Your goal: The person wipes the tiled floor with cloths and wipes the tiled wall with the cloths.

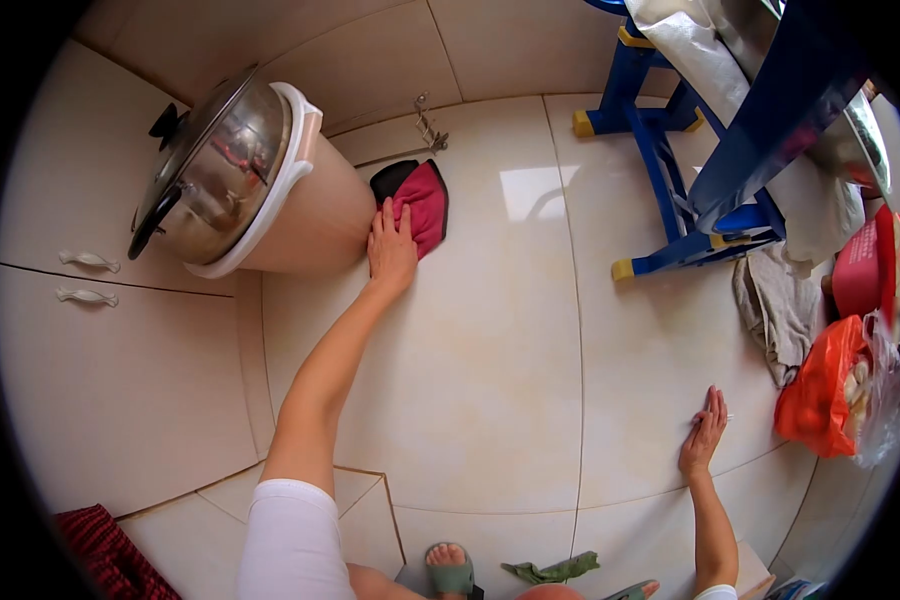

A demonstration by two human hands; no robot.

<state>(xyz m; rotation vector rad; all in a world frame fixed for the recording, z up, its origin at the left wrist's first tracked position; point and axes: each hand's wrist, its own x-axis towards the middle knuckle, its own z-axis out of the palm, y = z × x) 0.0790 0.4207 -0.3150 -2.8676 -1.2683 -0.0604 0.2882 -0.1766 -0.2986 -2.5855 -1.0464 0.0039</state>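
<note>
My left hand [394, 250] reaches forward across the floor, its fingers gripping and pressing a dark red cloth [428, 212] with black edging. Part of the cloth lies under the fingers, and a black part shows at its upper left. Close beside this hand stands a pale bucket [320, 225] with a white rim. A metal pot [225, 185] with a lid rests in the bucket's top. Farther right, my right hand [706, 436] is open, fingers stretched out, and appears to lean flat on the tiled floor [490, 380].
A blue stool-like frame [660, 180] with yellow feet stands at upper right. A grey rag [778, 305], an orange plastic bag [822, 390] and a pink container [860, 270] lie along the right. Cabinet doors [120, 390] line the left. A green leaf [552, 570] lies near my feet.
</note>
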